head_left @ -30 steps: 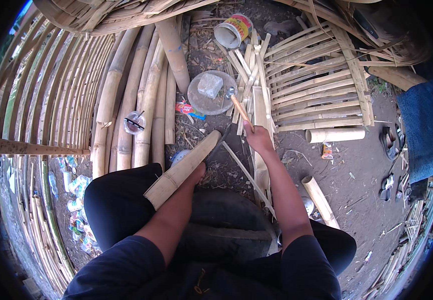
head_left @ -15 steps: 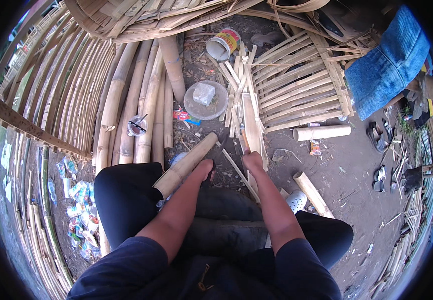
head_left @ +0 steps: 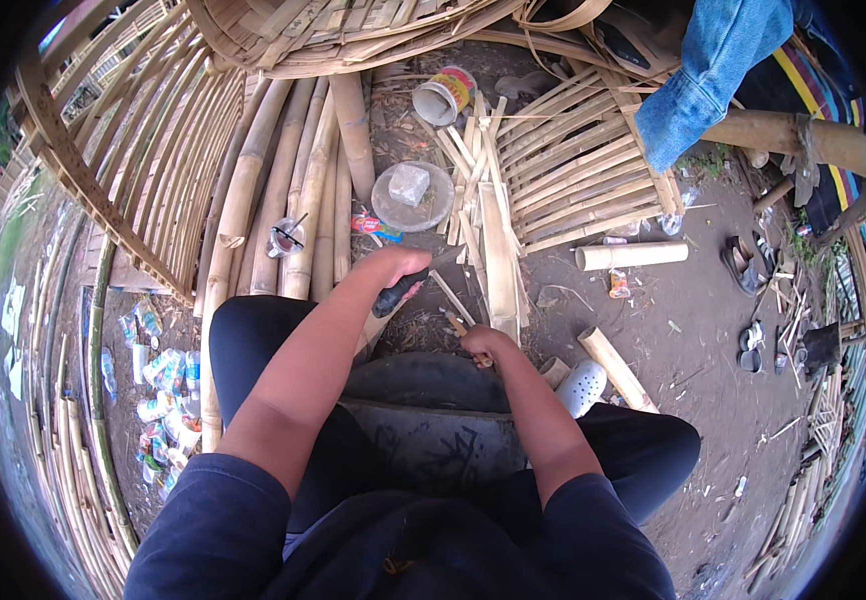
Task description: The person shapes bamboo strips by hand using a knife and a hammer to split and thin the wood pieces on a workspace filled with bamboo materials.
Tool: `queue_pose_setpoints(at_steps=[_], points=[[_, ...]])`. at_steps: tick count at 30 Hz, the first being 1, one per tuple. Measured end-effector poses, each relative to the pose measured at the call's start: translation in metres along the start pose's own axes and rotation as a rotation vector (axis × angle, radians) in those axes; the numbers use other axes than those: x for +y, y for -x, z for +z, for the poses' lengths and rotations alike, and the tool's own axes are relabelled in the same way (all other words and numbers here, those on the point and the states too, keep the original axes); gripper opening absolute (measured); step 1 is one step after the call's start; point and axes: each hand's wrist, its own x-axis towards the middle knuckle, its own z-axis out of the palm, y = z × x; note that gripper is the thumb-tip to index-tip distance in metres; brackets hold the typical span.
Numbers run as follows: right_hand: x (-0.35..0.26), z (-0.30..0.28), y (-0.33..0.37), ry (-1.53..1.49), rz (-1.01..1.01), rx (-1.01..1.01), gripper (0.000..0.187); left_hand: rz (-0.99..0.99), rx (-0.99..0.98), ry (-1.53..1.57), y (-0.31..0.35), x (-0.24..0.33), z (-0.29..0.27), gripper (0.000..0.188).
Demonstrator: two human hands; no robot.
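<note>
left hand moved forward, its dark tool seemingly pointing forward-right.

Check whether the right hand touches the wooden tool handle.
Touching: the head view shows the right hand closed around the wooden tool handle, with one end jutting out.

I'm standing in an open-air bamboo workshop: poles lie left of the left fingers, split strips and a slatted panel beyond the right fingers, bare dirt to their right.
</note>
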Motion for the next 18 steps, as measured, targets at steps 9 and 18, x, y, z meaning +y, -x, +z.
queue_pose_setpoints(at_steps=[9, 18], points=[[0.055, -0.011, -0.031, 0.284, 0.033, 0.502, 0.031, 0.294, 0.289, -0.485, 0.146, -0.013, -0.033, 0.033], [0.159, -0.014, -0.067, 0.550, 0.013, 0.104, 0.032, 0.368, 0.580, -1.081, 0.054, -0.056, -0.013, 0.075]])
